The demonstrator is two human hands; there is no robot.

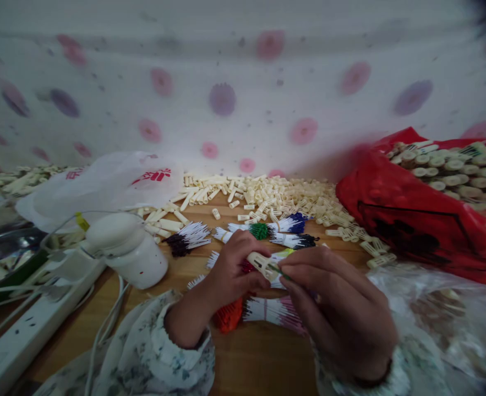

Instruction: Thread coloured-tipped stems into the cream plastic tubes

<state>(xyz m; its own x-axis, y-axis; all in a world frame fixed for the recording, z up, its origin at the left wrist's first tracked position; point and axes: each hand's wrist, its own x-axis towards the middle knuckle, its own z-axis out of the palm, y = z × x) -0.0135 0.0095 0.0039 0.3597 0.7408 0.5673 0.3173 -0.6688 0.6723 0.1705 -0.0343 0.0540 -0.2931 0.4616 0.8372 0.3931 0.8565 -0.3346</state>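
My left hand (236, 269) is closed round a cream slotted plastic tube (263, 265), its slotted end turned toward the right. Between the thumb and fingertips of my right hand (337, 308) is a thin green stick (282, 272), its tip at the tube's slotted end; I cannot tell how far in it goes. Behind the hands lie bundles of white sticks with coloured ends: dark purple (187, 237), green (259, 230), blue (295, 222) and black (304, 241). Nearer me are an orange bundle (228, 316) and a pink-ended one (273, 313), partly covered by my hands.
Loose cream tubes and slotted pieces (292, 195) are heaped along the patterned curtain. A red bag (424, 203) of filled pieces stands right, above a clear plastic bag (441, 313). At left are a white jar (137, 258), a power strip (28, 335), cables and a white bag (110, 179).
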